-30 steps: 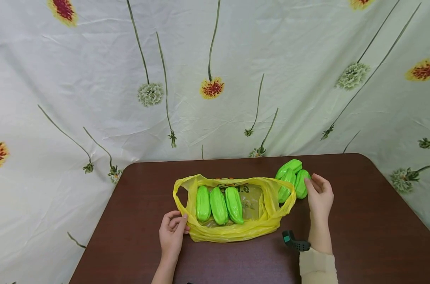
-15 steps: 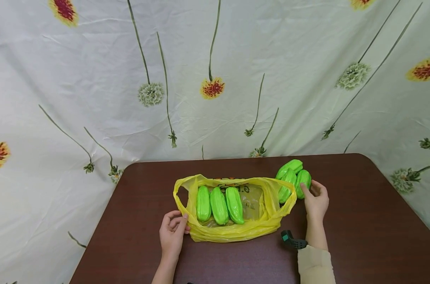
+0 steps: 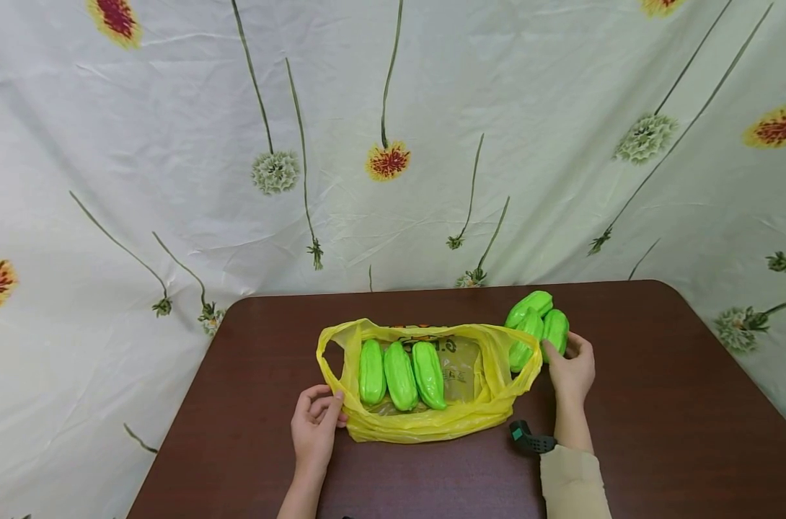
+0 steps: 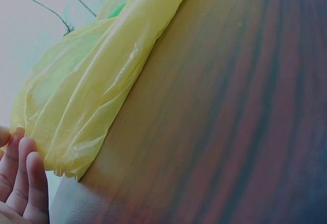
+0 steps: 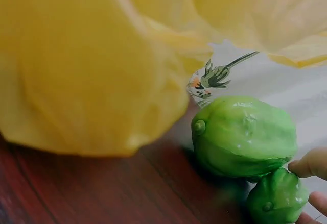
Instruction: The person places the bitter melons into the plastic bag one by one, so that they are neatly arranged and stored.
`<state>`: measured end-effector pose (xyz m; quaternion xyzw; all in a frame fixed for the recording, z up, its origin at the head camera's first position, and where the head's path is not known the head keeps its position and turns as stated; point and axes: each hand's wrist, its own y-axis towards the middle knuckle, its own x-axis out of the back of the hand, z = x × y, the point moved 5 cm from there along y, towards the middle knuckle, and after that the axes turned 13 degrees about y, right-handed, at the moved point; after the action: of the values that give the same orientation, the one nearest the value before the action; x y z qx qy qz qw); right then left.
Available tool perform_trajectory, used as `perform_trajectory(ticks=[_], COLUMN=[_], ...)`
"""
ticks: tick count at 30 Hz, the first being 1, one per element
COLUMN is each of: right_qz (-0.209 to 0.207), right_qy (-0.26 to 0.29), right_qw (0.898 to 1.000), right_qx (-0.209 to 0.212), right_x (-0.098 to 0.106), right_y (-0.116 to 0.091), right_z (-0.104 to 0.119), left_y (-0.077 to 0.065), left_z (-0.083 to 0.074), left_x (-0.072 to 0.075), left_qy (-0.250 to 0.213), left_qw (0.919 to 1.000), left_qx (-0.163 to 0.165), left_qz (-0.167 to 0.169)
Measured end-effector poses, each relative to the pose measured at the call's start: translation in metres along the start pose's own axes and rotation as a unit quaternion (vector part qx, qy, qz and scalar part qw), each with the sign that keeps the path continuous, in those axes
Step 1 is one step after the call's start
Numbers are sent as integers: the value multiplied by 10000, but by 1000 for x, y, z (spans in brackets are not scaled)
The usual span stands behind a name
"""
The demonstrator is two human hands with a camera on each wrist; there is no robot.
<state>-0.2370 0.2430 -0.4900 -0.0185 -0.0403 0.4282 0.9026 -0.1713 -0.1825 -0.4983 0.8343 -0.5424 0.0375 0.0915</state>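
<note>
A yellow plastic bag [image 3: 432, 430] lies with its mouth spread, and three bright green gourds [image 3: 399, 376] sit side by side in its left part. At the bag's left edge my left hand [image 3: 314, 429] pinches the plastic; in the left wrist view its fingertips [image 4: 36, 163] meet the bag's end. Outside the bag's right handle lie three more green gourds in a heap. My right hand [image 3: 573, 367] has its thumb and fingers about the rightmost gourd [image 3: 555, 330]. The right wrist view shows the thumb touching this gourd [image 5: 278, 198], beside a larger-looking one [image 5: 245, 136].
All lies on a dark brown table [image 3: 237, 404] with rounded far corners. Behind its far edge hangs a white flower-printed cloth [image 3: 393, 216]. A black band [image 3: 532, 438] is on my right wrist. The bag's right handle [image 3: 529, 367] overlaps the near part of the heap.
My right hand has moved left to the rightmost gourd, and its thumb and fingers have come round it. The left hand and the bag have stayed in place.
</note>
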Motion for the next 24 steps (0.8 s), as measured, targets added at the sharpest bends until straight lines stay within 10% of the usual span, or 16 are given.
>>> perform_trajectory(ticks=[24], right_qz=[-788], right_qy=[1526], right_qw=[9849], right_qx=[207], right_x=[18], right_y=[-6], right_z=[39], left_y=[1], left_z=[1], left_x=[0], left_qy=[-84], left_qw=[10000], left_qx=[42], left_qz=[29])
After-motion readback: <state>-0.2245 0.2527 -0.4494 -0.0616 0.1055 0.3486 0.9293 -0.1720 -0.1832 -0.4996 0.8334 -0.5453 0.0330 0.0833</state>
